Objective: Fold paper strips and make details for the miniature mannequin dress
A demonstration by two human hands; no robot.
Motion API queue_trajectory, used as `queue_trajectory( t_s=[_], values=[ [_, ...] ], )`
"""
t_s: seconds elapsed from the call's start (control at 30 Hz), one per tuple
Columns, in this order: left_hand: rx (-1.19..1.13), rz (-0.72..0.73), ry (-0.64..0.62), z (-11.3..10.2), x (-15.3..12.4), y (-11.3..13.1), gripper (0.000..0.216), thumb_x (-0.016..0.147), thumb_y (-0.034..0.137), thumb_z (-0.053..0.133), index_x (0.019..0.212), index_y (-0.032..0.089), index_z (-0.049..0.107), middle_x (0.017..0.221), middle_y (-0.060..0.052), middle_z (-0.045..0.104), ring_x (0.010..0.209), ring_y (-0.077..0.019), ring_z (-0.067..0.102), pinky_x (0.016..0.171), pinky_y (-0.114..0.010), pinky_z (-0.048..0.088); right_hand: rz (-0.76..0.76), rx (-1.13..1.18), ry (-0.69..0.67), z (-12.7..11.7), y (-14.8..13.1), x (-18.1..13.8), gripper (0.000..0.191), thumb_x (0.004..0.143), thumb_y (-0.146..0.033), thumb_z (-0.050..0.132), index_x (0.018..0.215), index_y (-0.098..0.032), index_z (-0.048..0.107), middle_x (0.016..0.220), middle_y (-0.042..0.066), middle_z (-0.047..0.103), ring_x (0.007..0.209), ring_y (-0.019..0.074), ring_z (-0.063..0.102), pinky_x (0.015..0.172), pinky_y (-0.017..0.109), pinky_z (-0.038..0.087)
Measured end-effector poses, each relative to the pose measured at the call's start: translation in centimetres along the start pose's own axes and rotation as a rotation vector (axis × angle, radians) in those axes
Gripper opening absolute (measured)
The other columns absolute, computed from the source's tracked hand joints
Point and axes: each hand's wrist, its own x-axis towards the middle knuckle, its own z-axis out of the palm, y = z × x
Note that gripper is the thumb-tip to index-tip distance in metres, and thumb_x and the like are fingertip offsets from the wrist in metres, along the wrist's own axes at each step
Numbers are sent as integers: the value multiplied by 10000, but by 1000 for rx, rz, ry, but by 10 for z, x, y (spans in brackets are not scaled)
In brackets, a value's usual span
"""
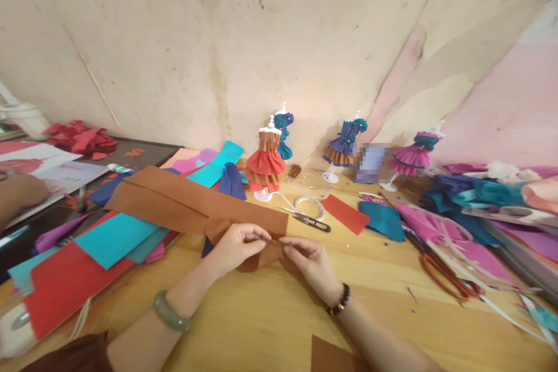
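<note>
The left hand (pixel 232 249) and right hand (pixel 310 260) pinch a brown piece (pixel 267 257) between them over the worktop (pixel 244 317), where uneven pulling could crease it or slip it from their grip.

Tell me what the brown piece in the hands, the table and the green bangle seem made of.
Brown piece: probably paper or thin cloth, matte; it bends softly.
Table: wood or wood-look laminate, slightly glossy; grain streaks show.
Green bangle: perhaps stone or glass, smooth, polished; it catches light.
</note>
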Motion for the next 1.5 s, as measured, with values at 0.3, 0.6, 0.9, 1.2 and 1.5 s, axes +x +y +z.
queue_trajectory(
  t_s=[0.3,0.6,0.9,1.2,1.5],
  values=[
    [62,20,-22,-3,-3,4,233,717,203,547,886,136,693,820,-52,714,785,-185,630,706,-263,448,11,49,-6,-4,-1,1,205,673,-356,690,801,-206,747,840,46,731,730,194,644,667,299,513],
    [54,33,-12,1,-3,12,228,739,327,595,774,119,681,769,-66,711,735,-188,630,685,-272,466,24,41,-19,-1,-5,1,222,669,-381,708,777,-189,734,794,47,731,693,174,641,677,292,503],
    [64,33,43,4,1,9,156,673,258,625,780,145,618,741,-37,704,712,-175,642,654,-254,478,16,10,4,1,-3,2,187,657,-340,703,769,-191,716,718,26,712,613,144,607,596,261,490],
    [150,91,18,3,-1,9,189,725,192,540,799,154,710,813,-42,724,764,-177,637,719,-264,477,20,-14,-41,-2,-2,1,201,687,-353,681,790,-185,715,758,36,716,657,160,621,632,272,489],
    [119,72,51,7,-4,4,199,683,221,624,849,135,691,805,-53,717,718,-166,635,658,-251,490,-53,-64,30,4,5,2,234,668,-370,708,808,-182,705,821,59,730,730,202,654,694,323,524]
  ],
)
